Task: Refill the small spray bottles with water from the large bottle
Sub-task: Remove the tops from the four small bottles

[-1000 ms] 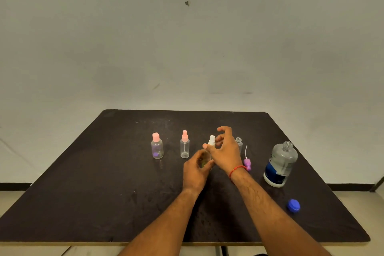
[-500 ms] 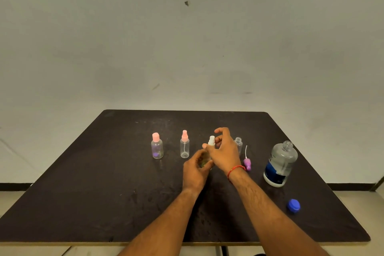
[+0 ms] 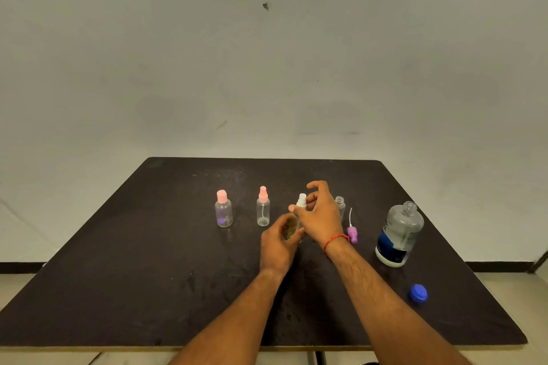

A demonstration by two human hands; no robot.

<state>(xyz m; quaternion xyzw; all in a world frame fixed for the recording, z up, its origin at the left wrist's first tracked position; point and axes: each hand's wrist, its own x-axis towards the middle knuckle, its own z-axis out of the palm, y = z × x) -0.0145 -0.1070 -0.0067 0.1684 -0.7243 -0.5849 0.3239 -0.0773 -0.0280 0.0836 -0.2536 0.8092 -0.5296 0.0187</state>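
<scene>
Small spray bottle with the white top (image 3: 301,205) sits dead centre of the frame, gripped by both hands, on the dark table (image 3: 133,275). Only one view here, the head cam looking down. The left hand (image 3: 278,243) comes up from the bottom middle with fingers curled round the bottle's body, so most of the body is hidden. The right hand (image 3: 321,213) reaches in from the lower right, wrist bent a bit, thumb and fingertips pinched at the white top while the index finger arches up above it. There's a red thread band (image 3: 333,241) on that wrist.

Left of the hands stand two more little bottles, upright: one with a fat pink cap (image 3: 223,210), one slimmer with a pink sprayer (image 3: 263,207). Just right of the right hand there's an uncapped small bottle (image 3: 340,204), partly hidden, and a purple sprayer head (image 3: 352,232) lying flat with its tube pointing away. Further right the large bottle (image 3: 398,235) stands open, and its blue cap (image 3: 418,292) lies on the table in the lower right, well apart from it
</scene>
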